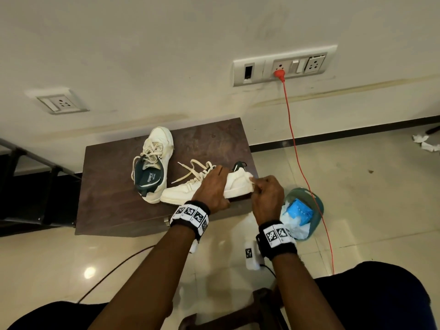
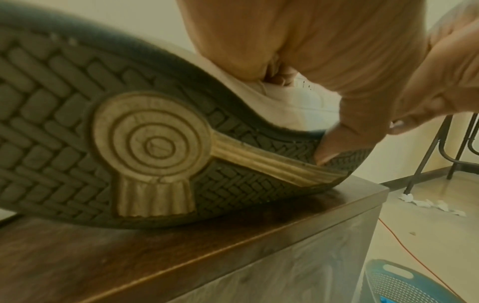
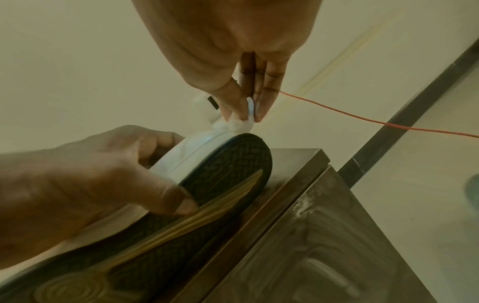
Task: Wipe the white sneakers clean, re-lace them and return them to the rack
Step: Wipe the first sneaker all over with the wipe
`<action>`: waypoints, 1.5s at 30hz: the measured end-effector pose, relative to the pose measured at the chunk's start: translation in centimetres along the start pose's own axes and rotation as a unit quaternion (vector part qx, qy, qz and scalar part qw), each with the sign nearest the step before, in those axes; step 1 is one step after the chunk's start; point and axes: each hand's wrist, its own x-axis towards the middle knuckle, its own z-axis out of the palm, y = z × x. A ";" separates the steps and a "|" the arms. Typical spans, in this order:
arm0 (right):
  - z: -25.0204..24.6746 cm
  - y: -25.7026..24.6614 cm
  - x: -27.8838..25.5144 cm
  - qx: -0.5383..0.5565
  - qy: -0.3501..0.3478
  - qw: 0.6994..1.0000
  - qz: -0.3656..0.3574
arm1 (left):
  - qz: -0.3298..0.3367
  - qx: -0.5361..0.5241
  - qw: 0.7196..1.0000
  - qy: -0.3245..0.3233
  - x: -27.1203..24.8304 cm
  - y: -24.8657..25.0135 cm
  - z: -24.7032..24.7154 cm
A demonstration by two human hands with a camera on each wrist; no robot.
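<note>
Two white sneakers with loose laces are on a dark brown cabinet top [image 1: 112, 191]. One sneaker [image 1: 152, 160] stands upright at the back left. The other sneaker [image 1: 235, 184] is tipped on its side near the front right corner, with its dark patterned sole [image 2: 129, 143] facing me. My left hand [image 1: 214, 186] grips it across the middle, thumb on the sole [image 3: 181, 203]. My right hand [image 1: 260, 186] pinches a small white wipe [image 3: 237, 124] against the heel end of that sneaker [image 3: 197, 155].
A blue basket [image 1: 319, 203] holding a blue pack and white tissues sits on the floor right of the cabinet. An orange cable [image 1: 297, 151] runs from a wall socket down past it. A black rack [image 1: 35, 172] stands at left. Crumpled tissues [image 1: 426, 144] lie far right.
</note>
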 end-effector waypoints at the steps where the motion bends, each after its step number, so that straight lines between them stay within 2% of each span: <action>1: 0.0 0.0 0.2 -0.004 0.004 1.000 0.013 | 0.001 0.001 1.000 0.000 0.2 -0.2 0.1; 2: 0.1 -0.2 -0.4 -0.001 0.002 1.000 0.011 | 0.003 0.000 1.000 0.000 0.2 -0.3 0.2; 6: 1.0 -1.7 -3.7 0.039 -0.067 0.994 -0.081 | 0.009 -0.015 1.000 0.008 0.4 -0.4 0.3; 11: 0.7 0.0 -0.8 0.033 0.038 0.999 0.016 | 0.006 -0.005 1.000 0.003 0.7 -0.4 -0.4; 13: 0.7 0.3 -0.6 0.025 0.043 0.999 0.012 | 0.006 -0.008 1.000 -0.001 0.8 -0.5 -0.3; 17: 1.5 -0.8 -3.1 0.049 -0.032 0.995 -0.075 | 0.011 -0.022 1.000 0.006 1.1 -0.4 -0.3; 19: 1.3 -0.6 -2.8 0.043 -0.043 0.994 -0.091 | 0.010 -0.025 1.000 0.014 1.2 -0.5 -0.3; 22: 0.6 0.1 -0.4 0.034 0.005 0.999 -0.003 | 0.005 -0.022 1.000 0.020 1.2 -0.5 -0.3; 24: 0.5 0.5 0.4 0.038 0.003 0.999 0.032 | 0.000 -0.023 0.999 0.023 1.2 -0.6 -0.3; 31: -0.1 1.2 -0.8 0.053 -0.023 0.998 0.035 | -0.018 -0.010 1.000 0.013 1.2 -0.1 -0.2; 35: 0.6 2.0 1.6 0.035 -0.046 0.997 0.058 | -0.021 -0.012 1.000 0.014 1.3 0.0 -0.3; 42: 1.6 0.6 5.4 0.070 -0.077 0.994 0.039 | -0.014 -0.013 0.999 0.027 0.7 0.1 0.4; 45: 1.6 0.8 5.4 0.062 -0.073 0.995 0.036 | -0.009 -0.014 1.000 0.024 0.7 -0.1 0.6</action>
